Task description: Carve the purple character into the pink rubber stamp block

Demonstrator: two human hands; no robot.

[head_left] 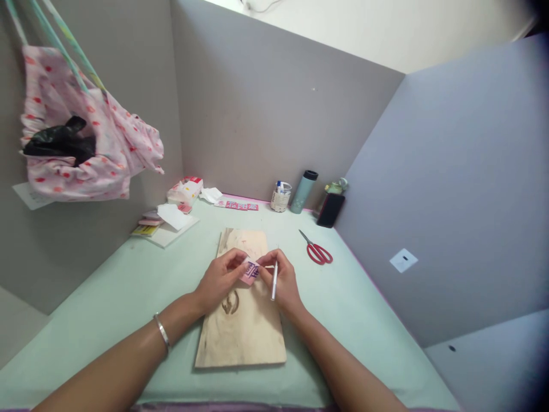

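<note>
A small pink square of paper (249, 279) with a dark purple character on it is held over the wooden board (253, 335). My left hand (219, 279), a silver bangle on its wrist, pinches the paper's left side between thumb and fingers. At the paper's right edge, the thumb and fingers of my right hand (285, 283) are closed on it too. A slim silver pen-like craft knife (274, 281) also rests in my right hand, its handle pointing down toward me; its tip is hidden by the fingers. A dark ring-shaped mark shows on the board.
Red-handled scissors (318, 252) lie right of the board. Behind stand a pen cup (281, 197), a teal flask (304, 191) and a leaning phone (330, 209). Papers (171, 217), a tissue pack (185, 189) and pink printed strips (242, 206) lie back left. A pink cloth bag (103, 171) hangs left.
</note>
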